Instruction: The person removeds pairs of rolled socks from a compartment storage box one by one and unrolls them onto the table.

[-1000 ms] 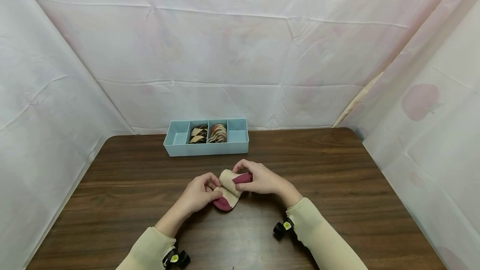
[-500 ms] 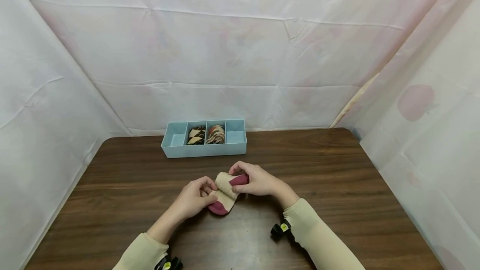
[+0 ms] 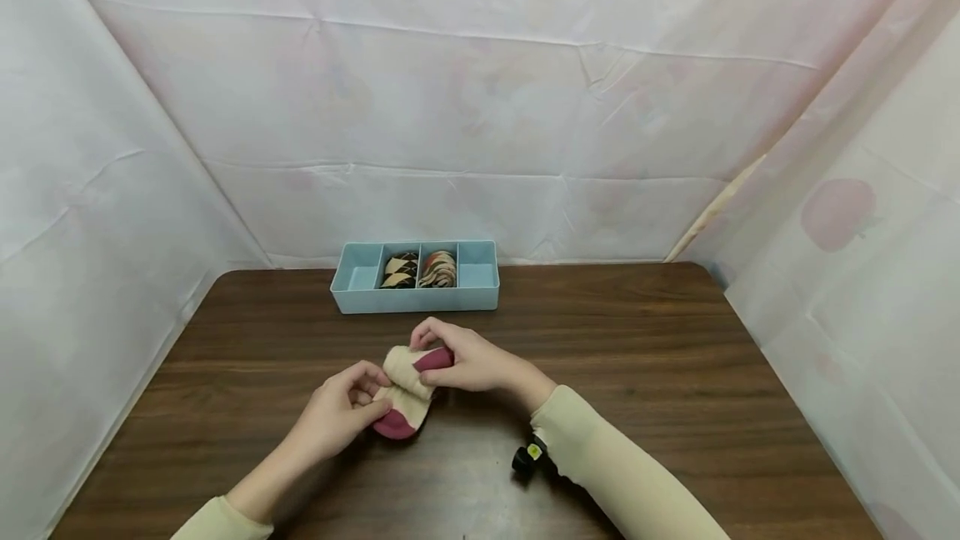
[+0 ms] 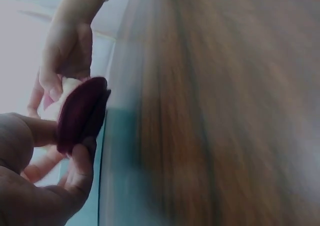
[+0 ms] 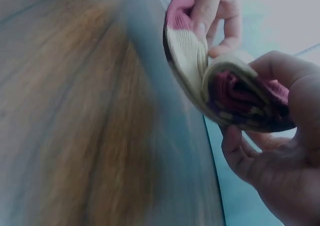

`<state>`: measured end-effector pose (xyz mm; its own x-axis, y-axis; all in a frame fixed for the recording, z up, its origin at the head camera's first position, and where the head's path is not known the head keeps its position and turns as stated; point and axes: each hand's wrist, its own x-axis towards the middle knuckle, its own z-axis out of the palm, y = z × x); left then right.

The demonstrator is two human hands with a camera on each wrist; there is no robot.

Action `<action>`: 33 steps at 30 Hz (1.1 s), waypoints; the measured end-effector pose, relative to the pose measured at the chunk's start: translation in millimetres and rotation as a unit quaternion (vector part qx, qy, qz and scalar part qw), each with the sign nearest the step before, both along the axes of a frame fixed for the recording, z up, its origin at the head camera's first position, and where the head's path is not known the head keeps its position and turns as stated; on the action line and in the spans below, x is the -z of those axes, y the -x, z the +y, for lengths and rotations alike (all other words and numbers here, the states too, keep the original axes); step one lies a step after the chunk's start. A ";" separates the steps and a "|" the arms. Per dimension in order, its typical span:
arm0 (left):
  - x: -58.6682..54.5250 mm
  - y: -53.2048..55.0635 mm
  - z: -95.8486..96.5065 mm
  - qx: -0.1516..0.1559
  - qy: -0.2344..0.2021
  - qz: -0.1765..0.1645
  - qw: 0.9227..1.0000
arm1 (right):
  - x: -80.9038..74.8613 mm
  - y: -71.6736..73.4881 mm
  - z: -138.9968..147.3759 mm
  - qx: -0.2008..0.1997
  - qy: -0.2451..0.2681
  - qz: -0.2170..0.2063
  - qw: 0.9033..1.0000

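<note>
A cream sock with maroon ends (image 3: 406,383) is partly rolled up, held between both hands above the table. My left hand (image 3: 337,409) pinches its flat maroon end (image 4: 82,113) between thumb and fingers. My right hand (image 3: 474,362) grips the rolled part at the other end, thumb on the near side. From the right wrist view the roll (image 5: 240,93) shows its layers in a spiral, maroon inside cream. The flat maroon end stretches away from the roll toward the left hand.
A light blue tray (image 3: 415,300) with several compartments stands at the table's back. Its two middle compartments hold a rolled diamond-patterned sock (image 3: 400,271) and a rolled striped one (image 3: 438,270). Brown wood table (image 3: 615,340) surrounds the hands; pale curtains hang behind and beside it.
Both hands have moved left and slightly nearer the body, carrying the partly rolled sock along. Their hold on it looks the same. The tray's contents are unchanged.
</note>
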<state>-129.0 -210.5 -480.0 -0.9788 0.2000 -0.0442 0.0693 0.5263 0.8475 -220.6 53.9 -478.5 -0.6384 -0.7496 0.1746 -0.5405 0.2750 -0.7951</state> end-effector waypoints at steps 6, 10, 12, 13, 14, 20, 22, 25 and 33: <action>1.4 -19.6 -25.4 -0.010 -0.018 -0.002 1.000 | -2.1 1.7 -26.2 -0.048 0.003 0.002 0.999; 3.9 -31.2 -38.7 -0.016 -0.017 -0.012 1.000 | -0.7 -1.3 -42.4 -0.077 -0.020 0.036 0.996; 5.8 -35.1 -44.6 -0.014 -0.013 -0.017 1.000 | 0.8 -3.3 -49.3 -0.088 -0.027 0.040 0.995; 6.9 -36.7 -47.3 -0.012 -0.009 -0.018 1.000 | 1.7 -3.9 -52.4 -0.093 -0.031 0.042 0.994; 7.9 -37.9 -49.6 -0.012 -0.007 -0.022 1.000 | 2.2 -4.6 -55.1 -0.096 -0.036 0.043 0.994; 13.7 -40.9 -57.5 -0.005 0.007 -0.032 0.999 | 4.3 -8.0 -64.5 -0.105 -0.054 0.050 0.992; 15.5 -40.0 -58.0 -0.003 0.008 -0.034 0.999 | 5.9 -9.0 -65.1 -0.100 -0.060 0.058 0.992; 17.1 -39.0 -58.0 -0.001 0.013 -0.034 0.999 | 8.5 -11.6 -65.7 -0.087 -0.069 0.078 0.991; 14.6 -40.8 -54.2 -0.031 0.091 -0.018 0.995 | 10.8 -16.6 -68.6 -0.060 -0.084 0.136 0.985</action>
<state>-88.2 -264.7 -494.6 -0.9860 0.1255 -0.1102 0.0031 0.6735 0.7392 -204.0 -14.7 -489.3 -0.4906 -0.8494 0.1944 -0.7638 0.3118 -0.5651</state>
